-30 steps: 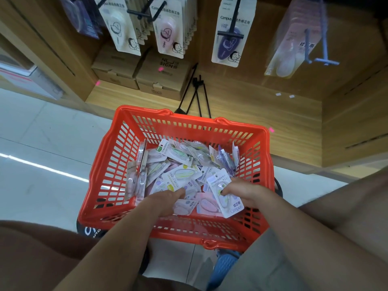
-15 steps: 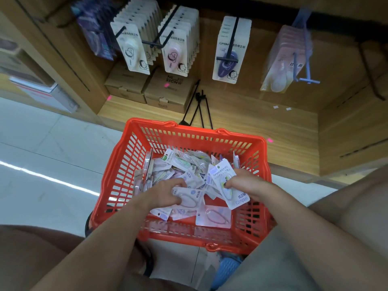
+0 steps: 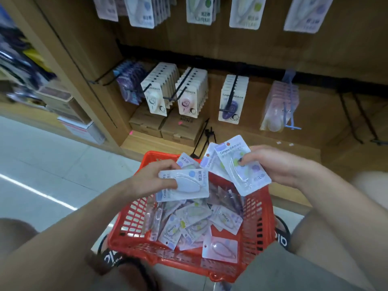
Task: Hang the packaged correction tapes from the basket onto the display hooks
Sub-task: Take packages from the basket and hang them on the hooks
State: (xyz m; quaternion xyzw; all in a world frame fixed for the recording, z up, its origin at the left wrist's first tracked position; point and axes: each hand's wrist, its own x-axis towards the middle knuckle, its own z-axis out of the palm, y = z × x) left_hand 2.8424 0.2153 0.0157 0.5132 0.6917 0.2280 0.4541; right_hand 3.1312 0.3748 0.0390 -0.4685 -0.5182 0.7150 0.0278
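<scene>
Both hands have risen out of the red basket (image 3: 255,208), each now carrying packaged correction tapes above it. Left hand (image 3: 147,181) pinches a pale blue pack (image 3: 184,184) flat between thumb and fingers; right hand (image 3: 275,164) grips a fanned pair (image 3: 233,162), thumb across the front, likely to sort them before hanging. More packs (image 3: 201,225) lie loose in the basket, below the display hooks (image 3: 184,80), which have come into fuller view.

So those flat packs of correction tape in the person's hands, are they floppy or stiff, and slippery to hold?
The pack in the left hand, pack, stays flat though gripped only at one edge, so probably fairly stiff card. Its clear bubble looks glossy, perhaps slick. The right hand holds several fanned packs, which suggests they are light.
</scene>
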